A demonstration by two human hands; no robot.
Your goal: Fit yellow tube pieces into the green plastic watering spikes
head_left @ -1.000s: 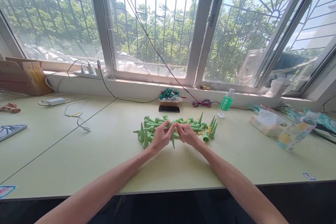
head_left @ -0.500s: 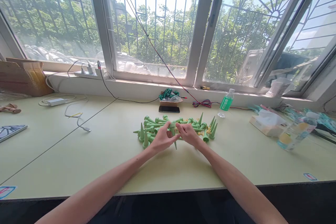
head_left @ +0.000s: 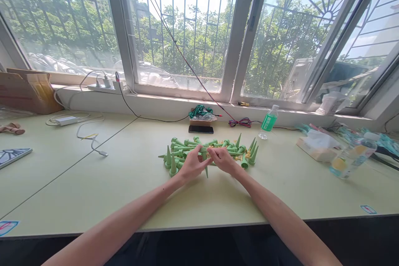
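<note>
1. Two-handed hold on one green spike (head_left: 205, 163), tip down, over the table (head_left: 124, 187), just before the pile of green spikes (head_left: 177, 149).
2. Closed round its shaft, thumb and fingers of left hand (head_left: 191, 166).
3. Pinched on its top end, fingertips of right hand (head_left: 223, 160).
4. Beyond the pile, black phone (head_left: 200, 129) and green-labelled bottle (head_left: 268, 122).

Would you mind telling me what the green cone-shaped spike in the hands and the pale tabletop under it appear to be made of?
The green cone-shaped spike, held by the left hand and right hand, looks like moulded plastic: uniform colour, smooth satin skin. The pale yellow-green tabletop seems laminate or painted board, with a soft sheen and a straight seam.
</note>
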